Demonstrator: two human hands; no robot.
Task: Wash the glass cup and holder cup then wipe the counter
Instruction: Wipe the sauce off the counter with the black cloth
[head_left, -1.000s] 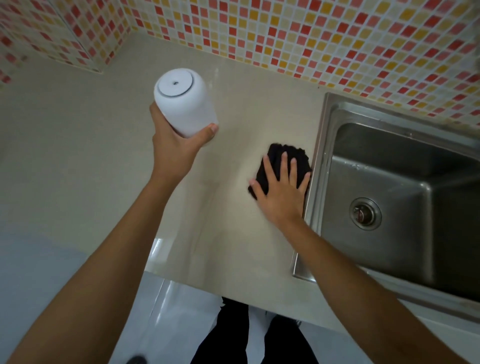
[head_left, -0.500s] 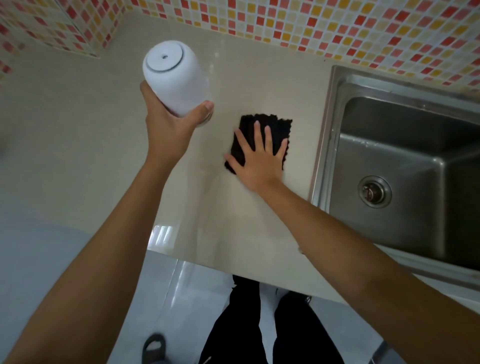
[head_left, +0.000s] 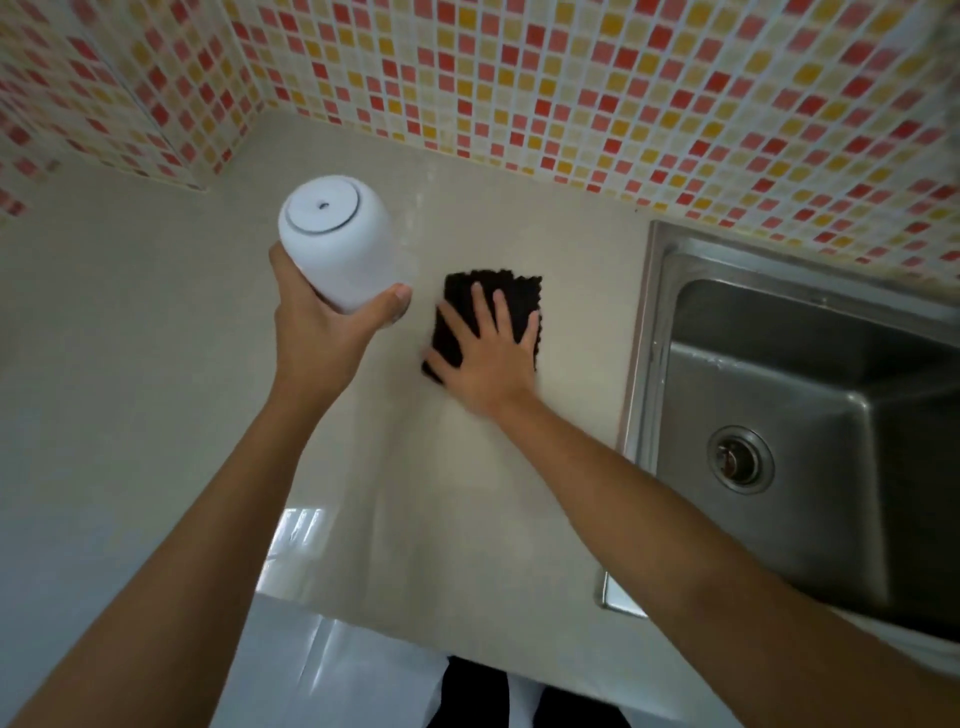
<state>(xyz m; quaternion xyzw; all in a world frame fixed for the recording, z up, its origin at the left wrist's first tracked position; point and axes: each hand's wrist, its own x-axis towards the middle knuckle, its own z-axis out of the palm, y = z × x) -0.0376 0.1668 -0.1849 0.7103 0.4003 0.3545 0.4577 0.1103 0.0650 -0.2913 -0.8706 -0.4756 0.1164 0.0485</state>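
My left hand (head_left: 317, 332) grips a white holder cup (head_left: 337, 244) around its side, lifted above the beige counter (head_left: 156, 338) with its flat base turned toward me. A faint clear rim shows beside my thumb; I cannot tell whether it is the glass cup. My right hand (head_left: 488, 364) lies flat with fingers spread on a black cloth (head_left: 519, 286), pressing it onto the counter just right of the raised cup. The cloth sits a little left of the sink.
A steel sink (head_left: 779, 395) with a round drain (head_left: 740, 460) is set into the counter at the right. Mosaic tile walls (head_left: 571, 78) close the back and left corner. The counter's front edge runs below my arms, with the floor beyond.
My right hand has slid the black cloth left, away from the sink rim toward the raised cup. The left hand still holds the white cup up.
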